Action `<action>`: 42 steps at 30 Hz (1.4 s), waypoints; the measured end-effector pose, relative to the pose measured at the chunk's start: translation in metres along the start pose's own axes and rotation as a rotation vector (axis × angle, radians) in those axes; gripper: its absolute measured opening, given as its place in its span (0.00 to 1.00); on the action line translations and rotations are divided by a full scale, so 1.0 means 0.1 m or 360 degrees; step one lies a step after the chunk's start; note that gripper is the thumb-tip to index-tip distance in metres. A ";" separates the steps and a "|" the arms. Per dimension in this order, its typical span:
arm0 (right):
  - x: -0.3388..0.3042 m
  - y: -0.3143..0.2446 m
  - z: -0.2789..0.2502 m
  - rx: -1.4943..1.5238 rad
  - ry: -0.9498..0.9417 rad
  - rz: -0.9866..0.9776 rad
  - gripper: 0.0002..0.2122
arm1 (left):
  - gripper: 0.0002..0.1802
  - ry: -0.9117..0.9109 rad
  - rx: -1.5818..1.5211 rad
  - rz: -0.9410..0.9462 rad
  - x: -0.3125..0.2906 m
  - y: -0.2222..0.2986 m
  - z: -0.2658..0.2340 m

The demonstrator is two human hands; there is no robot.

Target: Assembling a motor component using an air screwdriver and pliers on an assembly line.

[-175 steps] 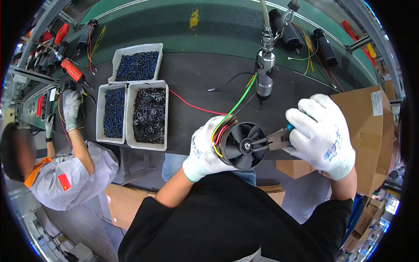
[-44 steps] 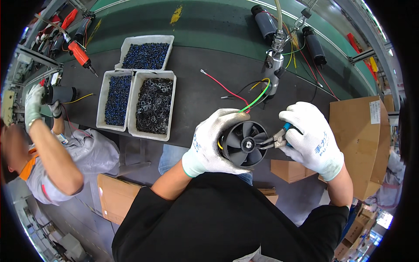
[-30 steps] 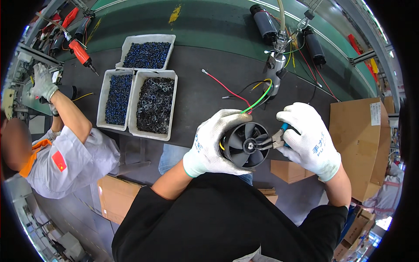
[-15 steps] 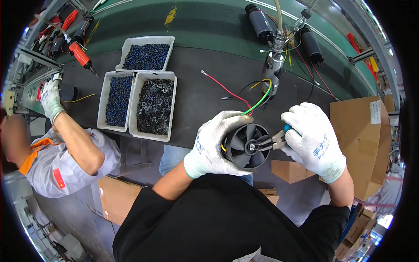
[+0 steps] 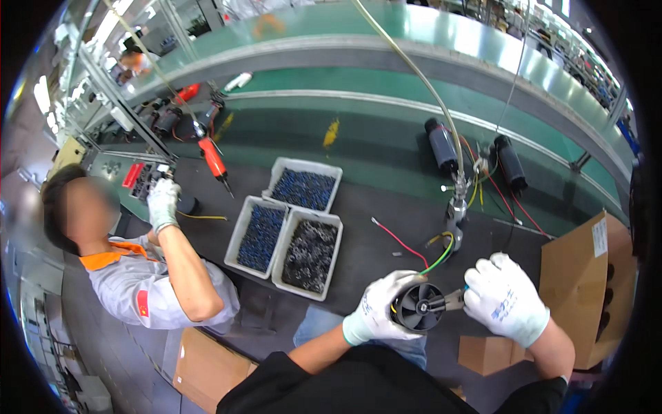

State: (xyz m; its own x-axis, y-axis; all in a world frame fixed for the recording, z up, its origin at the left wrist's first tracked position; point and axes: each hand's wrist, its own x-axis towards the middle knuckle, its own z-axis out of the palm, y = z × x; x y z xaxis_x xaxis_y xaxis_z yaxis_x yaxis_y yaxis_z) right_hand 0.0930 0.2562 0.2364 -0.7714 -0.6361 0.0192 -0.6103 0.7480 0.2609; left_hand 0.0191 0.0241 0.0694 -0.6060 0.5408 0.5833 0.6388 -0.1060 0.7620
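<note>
My left hand (image 5: 381,308), in a white glove, is closed around a black cylindrical motor (image 5: 416,330) with its fan end facing up. Red, green and other wires (image 5: 434,262) run from the motor toward the far side of the bench. In my gloved right hand (image 5: 509,300) is a pair of pliers (image 5: 453,301). Their jaws point left and reach over the fan to the hub at its middle. The fingers hide most of the handles. Whether the tips grip a ring at the hub is too small to tell.
Three white trays (image 5: 298,292) of small blue-black parts and dark rings stand left of centre. A metal fixture (image 5: 455,224) stands beyond the motor. Two dark motors (image 5: 510,164) lie behind. A cardboard box (image 5: 569,290) is at right. A co-worker's gloved hand (image 5: 163,202) works at left, near a hanging red screwdriver (image 5: 212,159).
The view has tilted up and shifted left, so the bench appears lower and further right. The motor stays in my left hand. The pliers stay at the hub, in my right hand.
</note>
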 end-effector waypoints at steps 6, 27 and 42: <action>-0.13 -0.38 -0.01 -0.0061 -0.0036 0.0371 0.09 | 0.54 0.0118 0.0043 0.0027 -0.03 -0.01 0.03; -0.14 -0.67 -0.21 -0.0208 -0.0169 0.0370 0.08 | 0.52 0.0153 0.0013 0.0032 -0.12 0.05 0.05; -0.01 -0.51 -0.19 -0.0238 -0.0151 0.0226 0.10 | 0.50 0.0233 -0.0088 -0.0001 -0.19 0.08 0.05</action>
State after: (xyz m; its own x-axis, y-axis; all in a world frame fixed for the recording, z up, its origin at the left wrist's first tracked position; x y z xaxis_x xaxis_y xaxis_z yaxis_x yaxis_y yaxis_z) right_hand 0.1286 0.2147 0.2417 -0.8653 -0.5007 -0.0231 -0.4665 0.7877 0.4025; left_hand 0.0378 0.0170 0.0629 -0.6718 0.4138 0.6143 0.6136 -0.1536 0.7745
